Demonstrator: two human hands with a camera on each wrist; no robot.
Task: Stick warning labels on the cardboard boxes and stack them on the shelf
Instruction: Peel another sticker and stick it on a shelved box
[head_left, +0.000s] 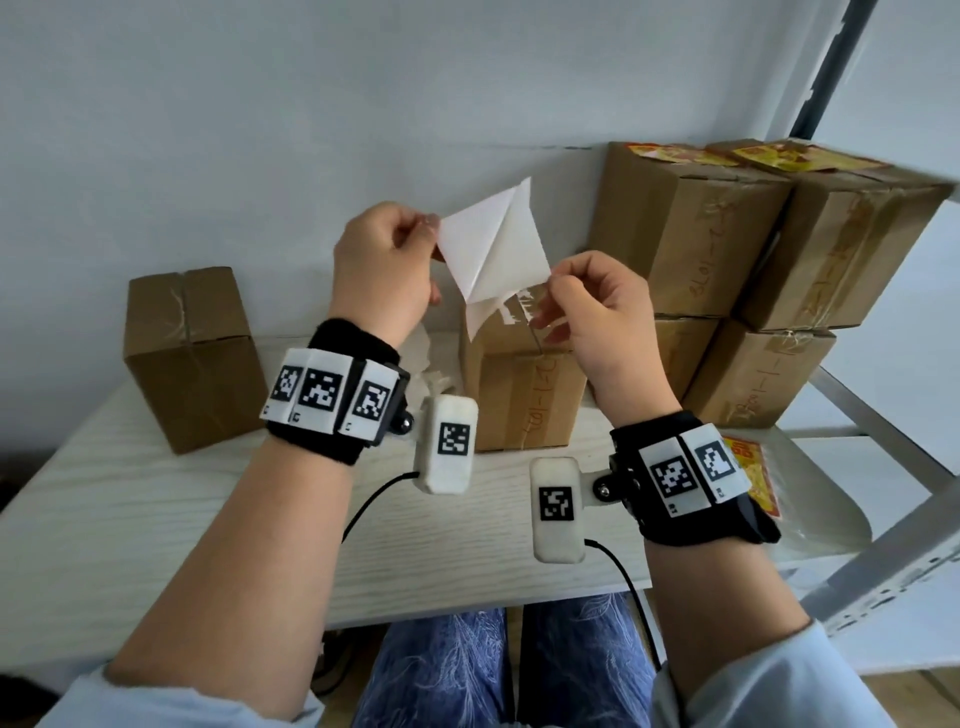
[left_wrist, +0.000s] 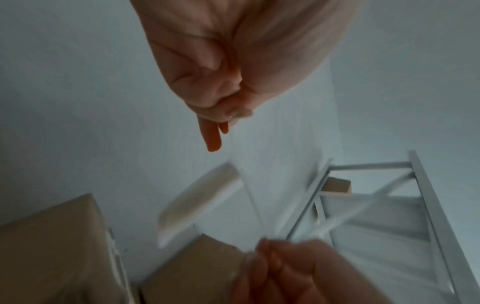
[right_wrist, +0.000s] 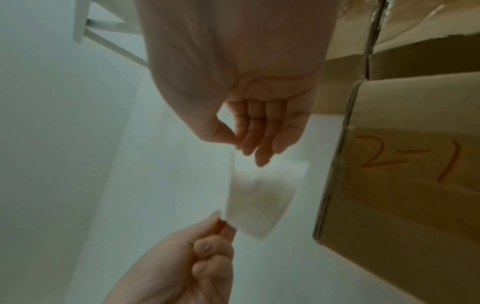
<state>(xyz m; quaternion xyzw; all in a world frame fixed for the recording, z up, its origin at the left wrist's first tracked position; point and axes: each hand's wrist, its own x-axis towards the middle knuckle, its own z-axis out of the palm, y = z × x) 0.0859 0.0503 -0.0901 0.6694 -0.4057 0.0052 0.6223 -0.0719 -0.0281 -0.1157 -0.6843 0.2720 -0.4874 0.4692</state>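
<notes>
- A white label sheet (head_left: 491, 244) is held up in the middle of the frame, above a cardboard box (head_left: 522, 384) on the table (head_left: 156, 519).
- Its left corner is pinched by the left hand (head_left: 384, 275) — thumb and finger pressed together.
- Its lower right corner is pinched by the right hand (head_left: 597, 322), and the two layers are partly pulled apart.
- Another box (head_left: 192, 353) is seen at the left.
- Four stacked boxes (head_left: 727, 270) with yellow labels (head_left: 675, 154) on top are seen at the upper right, on the shelf (head_left: 878, 436).

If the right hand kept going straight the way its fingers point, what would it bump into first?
Probably the white label sheet that the right hand already pinches, then the left hand. Depth is unclear.
</notes>
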